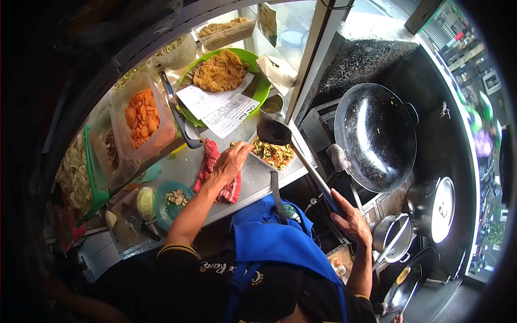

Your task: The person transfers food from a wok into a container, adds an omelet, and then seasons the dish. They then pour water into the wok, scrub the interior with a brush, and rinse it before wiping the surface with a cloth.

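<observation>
My right hand [350, 218] is closed round the long handle of a ladle [273, 132]. The ladle's dark bowl hangs over the far edge of a white food container [268, 159] filled with chopped, mixed food in orange and green. At the container's left edge, my left hand [232, 161] has its fingers bent and pressed together on the rim; the fingertips are partly hidden. A red cloth [209, 171] lies beneath and beside my left wrist on the metal counter [250, 183].
A large wok [375, 137] sits on the stove at right, near a lidded pot [435, 210] and a saucepan [392, 238]. Behind the counter stand a green plate [262, 86] with fried food and paper slips, and a tub of sliced carrots [142, 117]. A teal bowl [161, 207] is at left.
</observation>
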### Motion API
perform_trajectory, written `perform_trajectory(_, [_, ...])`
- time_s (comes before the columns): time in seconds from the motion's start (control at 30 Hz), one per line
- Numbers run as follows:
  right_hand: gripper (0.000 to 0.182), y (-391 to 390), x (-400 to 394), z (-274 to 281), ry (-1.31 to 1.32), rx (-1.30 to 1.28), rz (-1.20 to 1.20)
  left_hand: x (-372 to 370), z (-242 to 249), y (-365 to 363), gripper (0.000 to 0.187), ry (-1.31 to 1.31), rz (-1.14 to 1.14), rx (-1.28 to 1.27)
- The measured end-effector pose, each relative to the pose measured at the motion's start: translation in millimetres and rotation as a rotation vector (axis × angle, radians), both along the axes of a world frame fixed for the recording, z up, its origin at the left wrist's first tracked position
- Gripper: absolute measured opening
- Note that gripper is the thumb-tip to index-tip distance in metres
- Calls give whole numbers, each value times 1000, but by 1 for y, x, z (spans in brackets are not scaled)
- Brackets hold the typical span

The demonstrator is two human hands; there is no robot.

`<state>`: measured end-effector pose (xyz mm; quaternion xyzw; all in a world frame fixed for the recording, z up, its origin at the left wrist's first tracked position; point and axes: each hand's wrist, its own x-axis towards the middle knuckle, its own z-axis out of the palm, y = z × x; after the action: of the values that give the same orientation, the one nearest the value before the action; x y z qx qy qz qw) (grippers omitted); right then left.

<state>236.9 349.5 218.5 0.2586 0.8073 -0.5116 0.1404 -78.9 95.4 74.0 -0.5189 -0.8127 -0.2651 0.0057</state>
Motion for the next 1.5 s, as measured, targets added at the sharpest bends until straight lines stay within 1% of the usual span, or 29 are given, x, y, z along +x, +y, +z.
perform_trajectory(0.07, [70, -1, 0, -1, 41, 46, 15, 0, -3, 0, 24, -7, 35, 16])
perform_trajectory(0.13, [70, 1, 0, 0, 84, 96, 31, -3, -3, -4, 27, -4, -65, -52])
perform_trajectory(0.17, [70, 2, 1, 1, 42, 60, 17, -4, -2, -7, 27, -1, -65, -50])
perform_trajectory(0.23, [70, 3, 1, 1, 0, 21, 1, -3, 7, -13, 31, -20, 54, 63])
perform_trajectory(0.27, [70, 3, 2, 1, -8, 21, 8, -3, 11, -14, 31, -21, 53, 61])
perform_trajectory(0.33, [70, 4, 3, 1, -16, 19, 16, -5, 22, -12, 32, 133, 207, 169])
perform_trajectory(0.4, [70, 5, 3, 2, -30, -3, 26, -10, 16, -12, 32, 154, 233, 194])
perform_trajectory(0.47, [70, 6, 5, 0, -25, 7, 26, -12, 14, -14, 30, 27, 134, 89])
perform_trajectory(0.5, [70, 7, 6, -2, -17, 17, 20, -16, 3, -18, 29, 89, 81, 49])
perform_trajectory(0.57, [70, 10, 11, -5, 21, 16, 14, -19, -8, -28, 29, 58, 54, 37])
perform_trajectory(0.6, [70, 11, 13, -6, 57, 12, 9, -18, -4, -28, 28, 44, 53, 58])
perform_trajectory(0.67, [70, 11, 12, 1, 44, 8, -1, -17, 2, -26, 27, 28, 47, 76])
perform_trajectory(0.73, [70, 9, 11, 7, 20, 1, 2, -18, 6, -22, 24, 74, 121, 112])
perform_trajectory(0.77, [70, 9, 10, 10, 13, 15, 10, -20, 2, -26, 22, 15, 94, 48])
perform_trajectory(0.9, [69, 13, 13, 3, 65, 81, 33, -22, 0, -29, 20, 10, 60, 25])
perform_trajectory(0.97, [69, 12, 14, 4, 66, 89, 42, -18, 2, -26, 19, 14, 129, 115])
perform_trajectory(1.0, [69, 12, 12, 9, 28, 60, 31, -17, -1, -29, 19, 12, 131, 113])
perform_trajectory(1.07, [69, 12, 11, 10, -8, 34, 23, -20, -8, -32, 24, 8, 35, -28])
perform_trajectory(1.1, [68, 12, 12, 8, 19, 59, 31, -19, -7, -30, 24, 11, 33, -27])
perform_trajectory(1.13, [68, 11, 12, 7, 45, 83, 36, -18, -6, -28, 23, -6, 61, 31])
perform_trajectory(1.2, [68, 10, 13, 6, 50, 76, 34, -11, -3, -21, 22, -29, 91, 85])
perform_trajectory(1.27, [68, 9, 12, 6, 54, 67, 45, -3, 4, -11, 21, 16, 74, 86])
perform_trajectory(1.33, [68, 9, 11, 6, 50, 70, 27, -2, 0, -12, 19, -86, 59, -13])
perform_trajectory(1.4, [68, 11, 13, 6, 68, 86, 24, -3, 1, -18, 17, -82, -19, -9])
perform_trajectory(1.43, [67, 11, 15, 5, 82, 95, 25, -6, -1, -20, 17, -50, 10, 80])
perform_trajectory(1.47, [67, 12, 16, 7, 80, 91, 18, -8, -3, -19, 17, -52, 3, 75])
perform_trajectory(1.5, [67, 12, 16, 10, 40, 77, 7, -8, 2, -18, 19, 15, 88, 128])
